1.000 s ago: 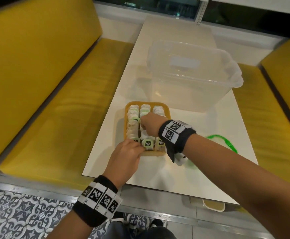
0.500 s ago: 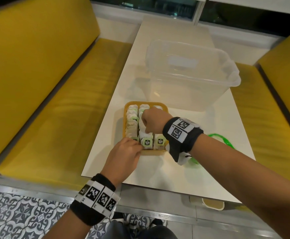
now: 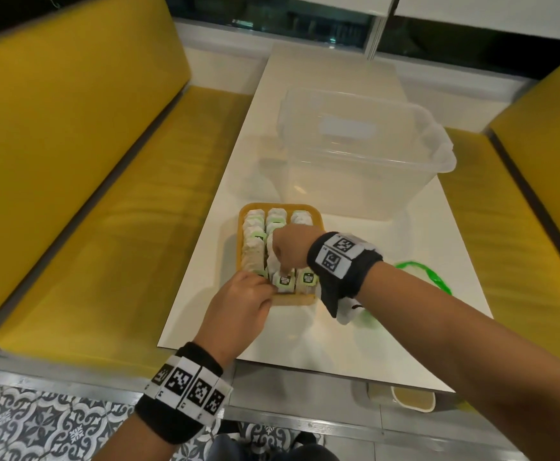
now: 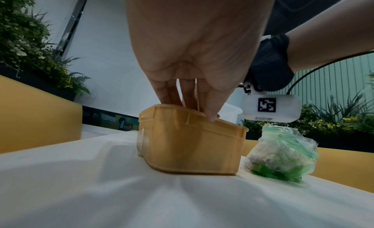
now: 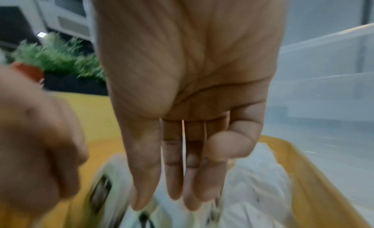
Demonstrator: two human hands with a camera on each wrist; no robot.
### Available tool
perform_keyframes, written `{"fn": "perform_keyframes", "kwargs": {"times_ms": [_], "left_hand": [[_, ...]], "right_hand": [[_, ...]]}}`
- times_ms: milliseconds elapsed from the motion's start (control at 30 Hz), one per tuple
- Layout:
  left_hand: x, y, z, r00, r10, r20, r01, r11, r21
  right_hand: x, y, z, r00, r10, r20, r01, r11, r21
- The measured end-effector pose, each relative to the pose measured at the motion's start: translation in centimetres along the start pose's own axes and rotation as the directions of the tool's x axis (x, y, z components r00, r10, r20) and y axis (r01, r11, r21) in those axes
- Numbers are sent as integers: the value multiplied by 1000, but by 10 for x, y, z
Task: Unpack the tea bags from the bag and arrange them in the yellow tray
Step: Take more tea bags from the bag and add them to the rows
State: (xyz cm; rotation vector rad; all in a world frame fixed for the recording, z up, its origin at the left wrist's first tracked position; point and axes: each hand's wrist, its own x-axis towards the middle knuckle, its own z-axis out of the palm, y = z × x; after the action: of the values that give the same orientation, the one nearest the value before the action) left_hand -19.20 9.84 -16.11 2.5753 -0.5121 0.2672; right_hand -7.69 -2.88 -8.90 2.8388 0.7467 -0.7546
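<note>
The yellow tray [image 3: 308,211] [image 4: 188,143] sits on the white table, packed with three rows of white tea bags [image 3: 253,241] [image 5: 257,175]. My right hand [image 3: 277,264] [image 5: 172,202] reaches down into the middle row, fingers straight and touching the bags. Its fingertips are hidden among them in the head view. My left hand [image 3: 265,289] [image 4: 192,109] grips the tray's near left corner, fingers inside the rim and thumb on its edge. The green plastic bag [image 4: 281,154] [image 3: 421,274] lies to the right of the tray, partly behind my right forearm.
A large clear plastic tub [image 3: 355,154] [image 5: 323,71] stands just beyond the tray. Yellow benches [image 3: 105,227] run along both sides of the narrow table [image 3: 272,334]. A small cup [image 3: 413,397] sits below the table's near edge.
My right hand has slid a little toward me along the middle row of tea bags. The left hand has stayed at the tray's near corner.
</note>
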Motion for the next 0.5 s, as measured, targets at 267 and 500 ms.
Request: {"fn": "perform_keyframes", "kwargs": {"times_ms": [267,500], "left_hand": [[-4,-4,-19,995,-96,-22,95,995,-24],[23,19,-25,962,-101,254,83,993,80]], "right_hand": [[-85,97,-20,849,374,-373,-117,822,557],[-161,155,41,649,620,-440,-116,653,749]]}}
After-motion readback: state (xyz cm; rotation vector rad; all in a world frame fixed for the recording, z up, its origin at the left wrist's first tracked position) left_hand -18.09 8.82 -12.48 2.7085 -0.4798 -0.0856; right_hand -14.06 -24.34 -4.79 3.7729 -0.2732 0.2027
